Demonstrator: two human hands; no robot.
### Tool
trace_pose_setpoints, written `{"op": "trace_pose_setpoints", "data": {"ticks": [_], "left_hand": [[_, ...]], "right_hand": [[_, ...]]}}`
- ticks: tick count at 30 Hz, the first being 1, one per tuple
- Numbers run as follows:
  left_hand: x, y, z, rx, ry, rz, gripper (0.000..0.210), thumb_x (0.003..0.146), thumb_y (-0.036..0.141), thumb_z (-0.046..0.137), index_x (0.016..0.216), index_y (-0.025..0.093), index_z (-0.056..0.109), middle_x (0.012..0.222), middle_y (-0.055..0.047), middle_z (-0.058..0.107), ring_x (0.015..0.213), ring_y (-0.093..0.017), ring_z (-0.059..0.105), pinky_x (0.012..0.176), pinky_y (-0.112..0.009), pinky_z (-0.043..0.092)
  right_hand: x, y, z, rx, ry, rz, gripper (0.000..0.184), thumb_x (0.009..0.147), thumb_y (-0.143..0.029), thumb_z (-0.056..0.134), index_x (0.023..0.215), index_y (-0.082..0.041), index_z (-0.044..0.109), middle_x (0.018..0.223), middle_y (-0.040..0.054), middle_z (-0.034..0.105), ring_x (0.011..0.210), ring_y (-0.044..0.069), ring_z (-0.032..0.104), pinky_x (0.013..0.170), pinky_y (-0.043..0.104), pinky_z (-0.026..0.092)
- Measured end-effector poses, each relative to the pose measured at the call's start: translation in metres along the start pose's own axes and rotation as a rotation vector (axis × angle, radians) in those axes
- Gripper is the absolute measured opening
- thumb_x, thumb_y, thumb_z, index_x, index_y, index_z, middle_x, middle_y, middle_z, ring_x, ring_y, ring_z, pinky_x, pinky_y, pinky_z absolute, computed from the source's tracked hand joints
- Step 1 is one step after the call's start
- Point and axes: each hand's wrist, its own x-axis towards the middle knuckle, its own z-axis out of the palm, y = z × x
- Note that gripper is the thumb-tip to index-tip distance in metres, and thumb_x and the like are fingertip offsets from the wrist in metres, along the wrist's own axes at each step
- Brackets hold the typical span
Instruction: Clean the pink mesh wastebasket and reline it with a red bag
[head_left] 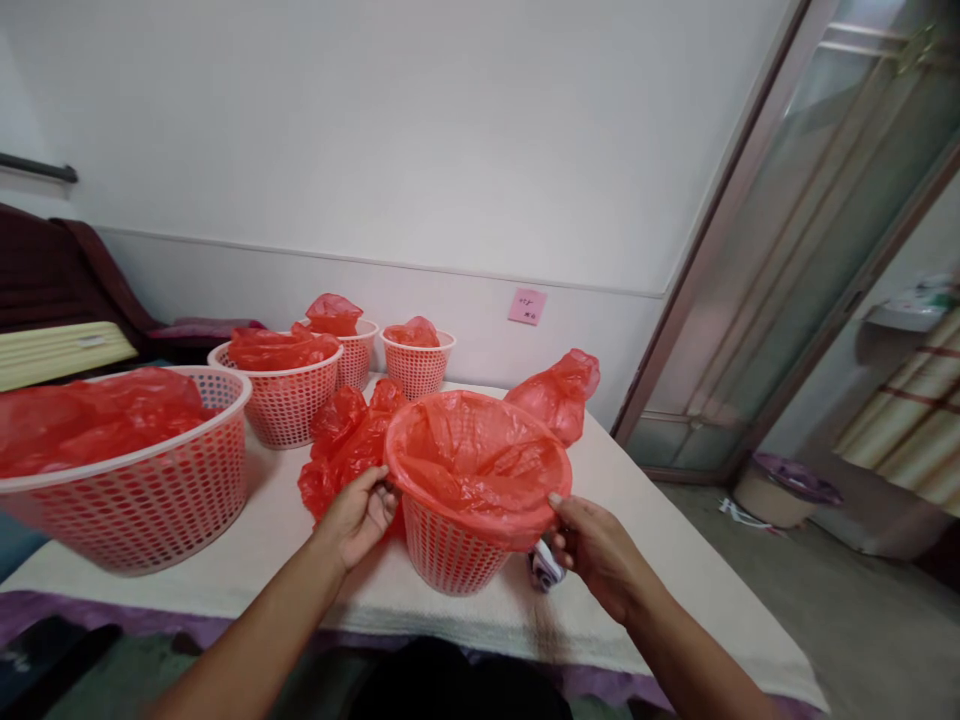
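A perforated plastic basket point(455, 555) stands upright in front of me, lined with a thin red plastic bag point(480, 445) that is folded out over its rim. My left hand point(366, 515) pinches the bag's edge at the left side of the rim. At the right side my right hand point(596, 545) grips the bag's edge between thumb and fingers. Crumpled red plastic bags point(349, 445) lie just left of the basket, and a bunched red bag point(562, 395) sits behind it to the right. Beside my right hand is a small white and dark patterned item point(545, 567), partly hidden.
A large basket point(172, 510) with red plastic in it stands at the left. Behind it are more baskets point(292, 405) holding red bags. All rest on a cloth-covered table point(675, 580). A bin point(780, 495) stands on the floor at right, near a glass door point(750, 250).
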Motion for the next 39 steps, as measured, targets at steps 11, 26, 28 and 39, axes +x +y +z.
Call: {"op": "trace_pose_setpoints", "data": {"ticks": [11, 26, 28, 39], "left_hand": [[0.004, -0.022, -0.021, -0.039, 0.055, -0.029, 0.022, 0.092, 0.003, 0.043, 0.078, 0.012, 0.056, 0.061, -0.001, 0.064, 0.048, -0.006, 0.061, 0.052, -0.015, 0.056], [-0.051, -0.022, 0.005, 0.385, -0.12, 0.12, 0.023, 0.084, 0.033, 0.065, 0.074, 0.013, 0.057, 0.067, -0.004, 0.062, 0.055, -0.011, 0.06, 0.048, -0.02, 0.052], [-0.046, -0.024, 0.011, 0.369, -0.122, 0.092, 0.019, 0.087, 0.026, 0.061, 0.073, 0.013, 0.057, 0.065, -0.004, 0.062, 0.053, -0.011, 0.061, 0.049, -0.019, 0.053], [-0.044, -0.032, 0.012, 0.28, -0.18, 0.118, 0.012, 0.081, 0.021, 0.066, 0.076, 0.014, 0.058, 0.067, -0.003, 0.065, 0.058, -0.012, 0.063, 0.06, -0.026, 0.059]], "right_hand": [[0.008, 0.015, -0.004, 0.3, -0.066, -0.034, 0.022, 0.075, -0.031, 0.075, 0.073, -0.018, 0.057, 0.056, -0.0039, 0.059, 0.047, 0.006, 0.052, 0.046, 0.016, 0.043], [-0.006, 0.021, 0.006, 0.293, -0.056, -0.071, 0.029, 0.07, -0.037, 0.079, 0.071, -0.019, 0.057, 0.055, -0.0051, 0.058, 0.046, 0.006, 0.05, 0.045, 0.018, 0.042], [-0.002, 0.018, 0.009, 0.272, -0.045, -0.086, 0.03, 0.068, -0.038, 0.08, 0.071, -0.018, 0.058, 0.055, -0.0048, 0.057, 0.046, 0.007, 0.049, 0.046, 0.019, 0.043], [-0.021, 0.05, -0.015, -0.104, 0.0, -0.196, 0.036, 0.077, -0.053, 0.068, 0.069, -0.019, 0.058, 0.061, -0.001, 0.059, 0.053, 0.01, 0.05, 0.049, 0.022, 0.037]]}}
